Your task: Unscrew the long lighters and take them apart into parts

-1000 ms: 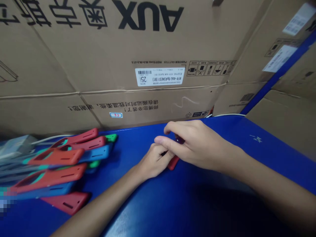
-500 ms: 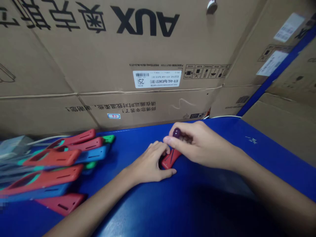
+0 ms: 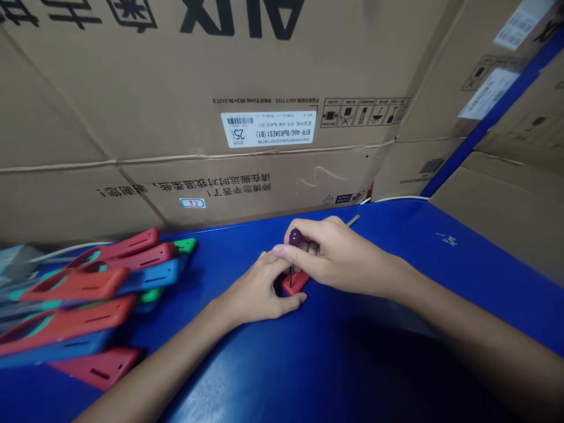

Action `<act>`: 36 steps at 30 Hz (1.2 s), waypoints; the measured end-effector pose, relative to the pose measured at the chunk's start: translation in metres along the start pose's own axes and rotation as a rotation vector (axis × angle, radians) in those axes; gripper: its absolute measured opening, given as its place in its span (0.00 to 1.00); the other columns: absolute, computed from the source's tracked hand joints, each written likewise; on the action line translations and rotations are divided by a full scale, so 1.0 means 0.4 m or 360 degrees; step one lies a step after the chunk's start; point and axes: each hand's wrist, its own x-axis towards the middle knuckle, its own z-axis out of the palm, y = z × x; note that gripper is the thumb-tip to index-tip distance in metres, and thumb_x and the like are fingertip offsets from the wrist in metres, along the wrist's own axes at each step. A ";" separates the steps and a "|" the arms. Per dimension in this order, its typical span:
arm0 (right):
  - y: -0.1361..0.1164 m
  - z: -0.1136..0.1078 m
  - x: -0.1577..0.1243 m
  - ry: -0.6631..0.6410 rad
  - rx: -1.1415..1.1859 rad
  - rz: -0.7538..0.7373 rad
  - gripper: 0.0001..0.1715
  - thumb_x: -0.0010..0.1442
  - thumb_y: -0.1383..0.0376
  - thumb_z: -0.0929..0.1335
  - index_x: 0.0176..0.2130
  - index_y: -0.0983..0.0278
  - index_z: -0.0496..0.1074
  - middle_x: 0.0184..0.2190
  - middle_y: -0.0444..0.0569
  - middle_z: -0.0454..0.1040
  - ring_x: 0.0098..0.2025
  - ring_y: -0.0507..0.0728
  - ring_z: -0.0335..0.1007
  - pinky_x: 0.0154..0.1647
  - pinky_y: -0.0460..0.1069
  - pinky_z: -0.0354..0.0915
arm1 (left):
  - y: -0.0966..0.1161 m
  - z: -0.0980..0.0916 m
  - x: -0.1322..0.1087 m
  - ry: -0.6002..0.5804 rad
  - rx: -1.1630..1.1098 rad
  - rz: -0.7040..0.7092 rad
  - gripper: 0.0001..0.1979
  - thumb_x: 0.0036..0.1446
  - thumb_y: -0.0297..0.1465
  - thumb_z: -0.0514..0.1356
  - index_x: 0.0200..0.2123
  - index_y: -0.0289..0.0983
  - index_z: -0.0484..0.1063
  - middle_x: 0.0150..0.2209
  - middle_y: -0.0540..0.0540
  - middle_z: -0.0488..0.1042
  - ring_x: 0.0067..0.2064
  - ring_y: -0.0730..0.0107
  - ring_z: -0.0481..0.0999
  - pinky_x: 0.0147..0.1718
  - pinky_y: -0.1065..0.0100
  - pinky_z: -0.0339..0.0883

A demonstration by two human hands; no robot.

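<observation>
My right hand (image 3: 326, 249) is closed round a screwdriver (image 3: 295, 238) with a dark purple handle. Its thin shaft points down, the tip at the end of a red plastic handle (image 3: 299, 284) that lies on the blue tabletop. My left hand (image 3: 264, 288) curves round that same end, thumb on the near side and fingers on the far side, gripping it. My right hand covers most of the red piece. A pale, narrow strip (image 3: 353, 220) shows beyond my right hand; whether it belongs to the red handle I cannot tell.
Several red, blue and green handled tools (image 3: 106, 311) lie in a pile on the left, their far parts blurred. A large printed cardboard box (image 3: 247, 194) walls off the back, with more cardboard (image 3: 506, 217) at the right. The blue tabletop (image 3: 445, 276) carries white marks.
My right hand has come left, nearer my left hand, and the screwdriver now stands over the end of the red handle. The pale strip has come into sight. The camera view has shifted slightly.
</observation>
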 end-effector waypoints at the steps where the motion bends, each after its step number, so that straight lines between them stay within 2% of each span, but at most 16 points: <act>1: 0.001 0.000 0.001 -0.0002 -0.0003 0.0007 0.16 0.65 0.57 0.65 0.32 0.66 0.71 0.24 0.44 0.72 0.26 0.50 0.64 0.27 0.46 0.54 | 0.000 0.000 0.000 -0.0005 0.0003 0.0003 0.13 0.51 0.36 0.65 0.40 0.38 0.71 0.38 0.44 0.74 0.48 0.52 0.72 0.49 0.52 0.66; 10: 0.009 0.006 0.002 0.0079 -0.0048 -0.0012 0.16 0.64 0.55 0.65 0.32 0.65 0.72 0.24 0.43 0.73 0.26 0.51 0.65 0.26 0.45 0.55 | 0.000 -0.003 0.000 -0.0020 0.0025 0.0034 0.14 0.52 0.35 0.65 0.41 0.38 0.69 0.45 0.44 0.73 0.48 0.54 0.72 0.49 0.53 0.66; 19: 0.012 0.012 0.003 0.0051 -0.0029 0.0005 0.17 0.64 0.55 0.65 0.32 0.65 0.71 0.23 0.42 0.72 0.25 0.50 0.65 0.26 0.45 0.56 | -0.001 -0.002 -0.001 -0.0042 0.0043 0.0004 0.13 0.52 0.36 0.64 0.40 0.38 0.70 0.41 0.45 0.73 0.46 0.54 0.72 0.48 0.53 0.67; 24: 0.011 0.015 0.006 0.0095 -0.0002 -0.0057 0.23 0.63 0.51 0.66 0.26 0.64 0.68 0.19 0.39 0.66 0.22 0.47 0.59 0.23 0.44 0.54 | 0.006 -0.008 0.003 -0.0090 0.0040 -0.0012 0.11 0.52 0.36 0.64 0.37 0.38 0.70 0.36 0.47 0.73 0.41 0.58 0.73 0.44 0.54 0.68; 26: 0.008 0.012 0.004 0.0071 0.0028 -0.0088 0.23 0.63 0.52 0.66 0.24 0.65 0.67 0.18 0.38 0.65 0.21 0.46 0.58 0.23 0.43 0.54 | 0.006 -0.010 0.004 -0.0105 0.0039 -0.0013 0.12 0.52 0.36 0.64 0.38 0.38 0.70 0.36 0.47 0.73 0.40 0.59 0.73 0.45 0.54 0.68; 27: 0.006 0.010 0.002 0.0055 0.0028 -0.0107 0.20 0.63 0.56 0.67 0.25 0.65 0.69 0.19 0.38 0.66 0.22 0.46 0.58 0.23 0.43 0.54 | 0.006 -0.010 0.004 -0.0107 0.0039 -0.0016 0.13 0.52 0.37 0.64 0.39 0.39 0.70 0.37 0.47 0.72 0.41 0.58 0.72 0.45 0.53 0.68; 29: 0.002 0.002 -0.007 0.0027 -0.0011 -0.0142 0.06 0.60 0.66 0.67 0.31 0.65 0.72 0.22 0.38 0.69 0.24 0.47 0.61 0.25 0.43 0.55 | 0.006 -0.010 0.004 -0.0107 0.0042 -0.0019 0.14 0.52 0.36 0.64 0.41 0.39 0.70 0.40 0.45 0.72 0.44 0.56 0.72 0.47 0.52 0.67; 30: 0.000 -0.002 -0.012 0.0013 -0.0050 -0.0161 0.05 0.57 0.71 0.67 0.35 0.64 0.72 0.25 0.39 0.70 0.26 0.47 0.63 0.26 0.43 0.56 | 0.005 -0.011 0.003 -0.0107 0.0044 -0.0016 0.14 0.51 0.36 0.64 0.41 0.39 0.70 0.42 0.45 0.72 0.46 0.55 0.71 0.48 0.51 0.66; 32: -0.008 -0.009 -0.021 -0.0039 -0.0172 -0.0207 0.15 0.53 0.76 0.64 0.41 0.64 0.70 0.31 0.41 0.72 0.31 0.49 0.65 0.29 0.43 0.58 | 0.005 -0.011 0.003 -0.0106 0.0047 -0.0008 0.14 0.51 0.35 0.64 0.41 0.39 0.70 0.44 0.44 0.71 0.48 0.54 0.70 0.49 0.51 0.65; 33: -0.013 -0.011 -0.024 -0.0092 -0.0230 -0.0224 0.17 0.52 0.77 0.64 0.42 0.64 0.69 0.34 0.43 0.72 0.33 0.49 0.65 0.30 0.43 0.59 | 0.005 -0.011 0.003 -0.0104 0.0049 -0.0006 0.14 0.50 0.35 0.65 0.40 0.39 0.70 0.43 0.44 0.71 0.48 0.54 0.70 0.49 0.51 0.66; 36: -0.035 -0.011 -0.021 -0.0184 -0.0459 -0.0249 0.12 0.60 0.71 0.63 0.45 0.65 0.67 0.40 0.49 0.71 0.35 0.52 0.67 0.30 0.45 0.58 | 0.007 -0.011 0.003 -0.0105 0.0047 -0.0013 0.12 0.50 0.35 0.64 0.38 0.39 0.71 0.39 0.45 0.72 0.45 0.55 0.71 0.47 0.52 0.67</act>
